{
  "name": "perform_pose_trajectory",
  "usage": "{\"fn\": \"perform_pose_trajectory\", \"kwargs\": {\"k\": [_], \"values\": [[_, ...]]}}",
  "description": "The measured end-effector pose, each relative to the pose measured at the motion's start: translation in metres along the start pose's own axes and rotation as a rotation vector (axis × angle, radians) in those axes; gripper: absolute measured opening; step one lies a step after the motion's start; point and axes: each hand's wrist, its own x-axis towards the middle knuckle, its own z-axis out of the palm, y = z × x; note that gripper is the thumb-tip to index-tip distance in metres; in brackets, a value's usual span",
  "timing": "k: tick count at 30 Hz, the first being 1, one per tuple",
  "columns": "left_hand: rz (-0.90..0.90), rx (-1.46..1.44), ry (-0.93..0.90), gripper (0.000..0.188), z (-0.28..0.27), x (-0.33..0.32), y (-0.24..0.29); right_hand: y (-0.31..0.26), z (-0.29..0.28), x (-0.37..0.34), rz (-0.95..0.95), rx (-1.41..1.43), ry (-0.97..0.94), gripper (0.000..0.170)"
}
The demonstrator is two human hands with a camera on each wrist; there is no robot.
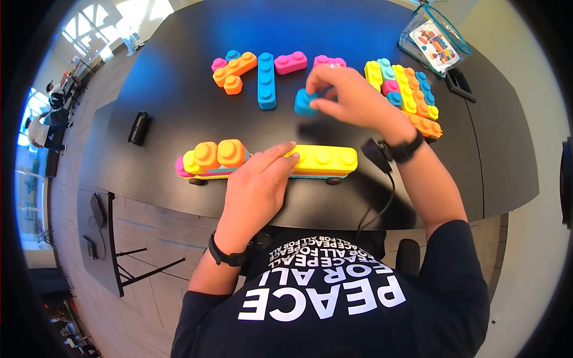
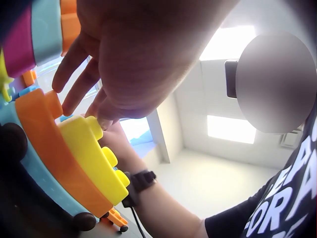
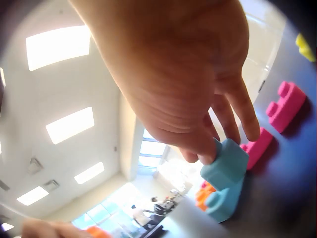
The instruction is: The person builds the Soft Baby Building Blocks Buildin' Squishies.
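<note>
A clear bag [image 1: 415,28] sits beyond (card [image 1: 438,46] inside); right hand [image 1: 352,95] pinches blue block [image 1: 304,104], left hand [image 1: 256,185] rests loosely on toy vehicle [image 1: 325,157].

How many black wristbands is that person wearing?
2: the left wristband, behind the left hand by the long yellow block; the right wristband, behind the right hand pinching a blue block.

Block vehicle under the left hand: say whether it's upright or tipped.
Upright: in the head view, the block vehicle has its black wheels down at the table and its yellow studs facing up.
</note>
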Motion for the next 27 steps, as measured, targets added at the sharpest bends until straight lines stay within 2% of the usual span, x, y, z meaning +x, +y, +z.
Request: {"fn": "perform_pose_trajectory", "kwargs": {"k": [1,2,5,6,9,14,16,20,27], "values": [[0.003,-0.011,-0.002,0.029,-0.001,-0.002,-0.003,-0.019,-0.002,-0.013,-0.022,0.091,0.031,0.028],[0.008,-0.024,-0.004,0.033,0.000,-0.003,-0.005,-0.034,-0.005,-0.026,-0.105,-0.025,0.065,0.031],[-0.069,-0.158,0.094,0.049,-0.014,0.004,0.009,-0.071,-0.002,-0.054,-0.253,-0.020,0.156,0.031],[0.050,-0.216,0.158,0.066,-0.011,0.008,0.004,-0.081,0.003,-0.061,-0.243,0.022,0.171,0.031],[0.142,-0.251,0.103,0.070,-0.015,0.016,0.005,-0.102,0.024,-0.076,-0.222,0.121,0.241,0.032],[0.117,0.011,-0.012,0.064,-0.033,0.024,0.008,-0.097,0.040,-0.091,-0.093,0.099,0.452,0.031],[0.133,0.225,-0.061,0.061,-0.047,0.027,0.000,-0.082,0.043,-0.100,-0.030,0.037,0.433,0.030],[0.046,0.264,-0.075,0.055,-0.046,0.021,-0.016,-0.055,0.053,-0.121,0.098,0.050,0.310,0.029],[0.066,0.317,-0.152,0.058,-0.046,0.024,-0.016,-0.046,0.067,-0.129,0.122,0.193,0.339,0.023]]}}
